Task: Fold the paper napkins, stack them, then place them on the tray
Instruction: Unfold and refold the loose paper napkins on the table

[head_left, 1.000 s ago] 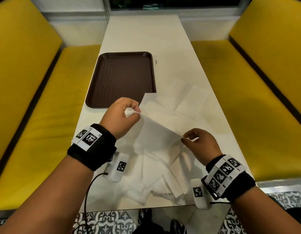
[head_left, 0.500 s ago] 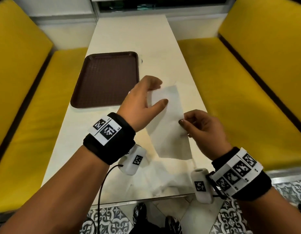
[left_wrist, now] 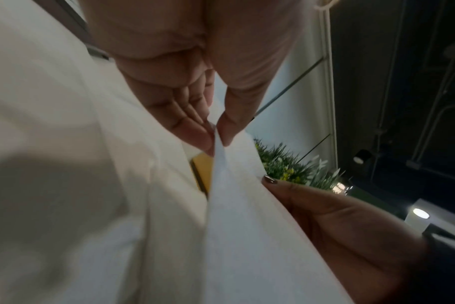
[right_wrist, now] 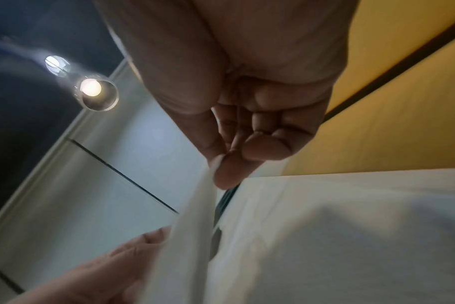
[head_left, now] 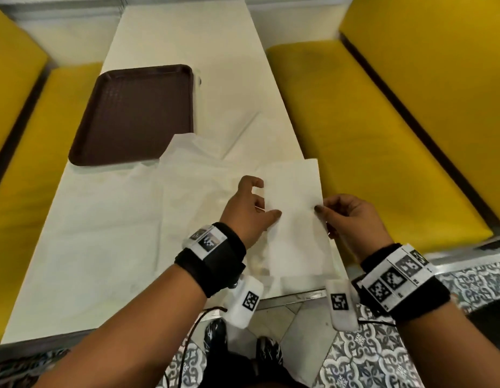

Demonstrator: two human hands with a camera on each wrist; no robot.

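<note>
A white paper napkin (head_left: 295, 217) is held up over the table's near right corner, doubled over into a tall rectangle. My left hand (head_left: 250, 208) pinches its left edge between thumb and fingers, shown close up in the left wrist view (left_wrist: 216, 133). My right hand (head_left: 347, 217) pinches its right edge, thumb on top (right_wrist: 221, 162). Several loose white napkins (head_left: 198, 175) lie spread on the table under and left of the hands. The brown tray (head_left: 136, 113) sits on the table's left side, beyond the napkins, with nothing in it.
The white table (head_left: 187, 32) runs away from me between two yellow bench seats (head_left: 383, 121). Its near edge lies just under my wrists, with patterned floor tiles (head_left: 363, 357) below. Plants (left_wrist: 294, 164) show in the left wrist view.
The held napkin has gone from a spread sheet pulled off the pile to a narrow doubled rectangle. Both hands have shifted to the right and now pinch its two side edges.
</note>
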